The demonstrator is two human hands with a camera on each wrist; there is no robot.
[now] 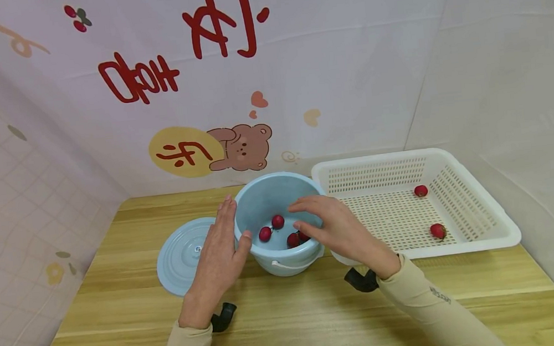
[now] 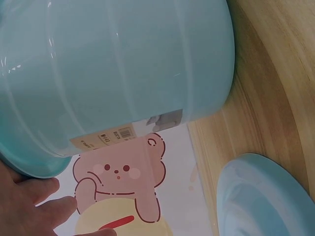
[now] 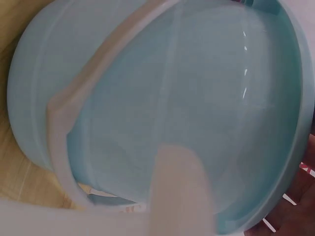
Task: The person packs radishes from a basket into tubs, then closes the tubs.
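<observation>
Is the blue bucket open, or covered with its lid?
Open: its lid lies beside the bucket, and red fruits show inside.

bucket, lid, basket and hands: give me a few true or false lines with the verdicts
1. The lid lies on the table left of the bucket. True.
2. The right hand reaches over the bucket. True.
3. The bucket's handle stands upright. False: the handle hangs down at the bucket's front.
4. The left hand grips the lid. False: the left hand is beside the bucket.
5. The basket holds four red items. False: the basket holds two red items.
</observation>
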